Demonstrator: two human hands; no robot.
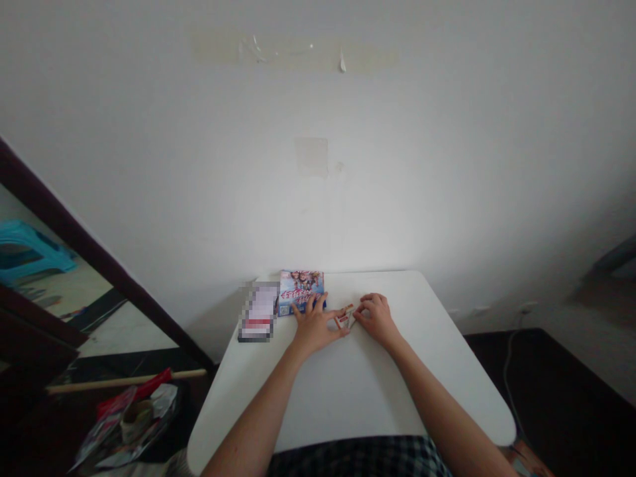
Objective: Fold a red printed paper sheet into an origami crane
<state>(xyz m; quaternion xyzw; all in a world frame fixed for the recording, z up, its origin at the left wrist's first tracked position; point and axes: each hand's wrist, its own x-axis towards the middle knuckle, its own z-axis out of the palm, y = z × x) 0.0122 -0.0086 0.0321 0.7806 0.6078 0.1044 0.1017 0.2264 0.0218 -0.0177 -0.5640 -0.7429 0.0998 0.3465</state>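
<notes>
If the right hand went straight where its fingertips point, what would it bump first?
Probably the small object between the hands; the right hand points left, towards it and the left hand. Exact depth is hard to tell.

The single view looks out from the person's head, above the near side of a white table (348, 404), facing forward and tilted down. Read as a clock face, its centre and everything toward 12 o'clock go to the white wall (318, 218) straight ahead. The table spreads at 6 o'clock. The left hand (314, 329) and right hand (378, 319) sit small below centre, well apart from the lens; forearms enter from 7 and 5 o'clock, and checked cloth (358, 457) lies nearer at 6. Coverage is wide, reaching a dark door frame (84, 243) at 9 and a cable (507, 364) at 4.
</notes>
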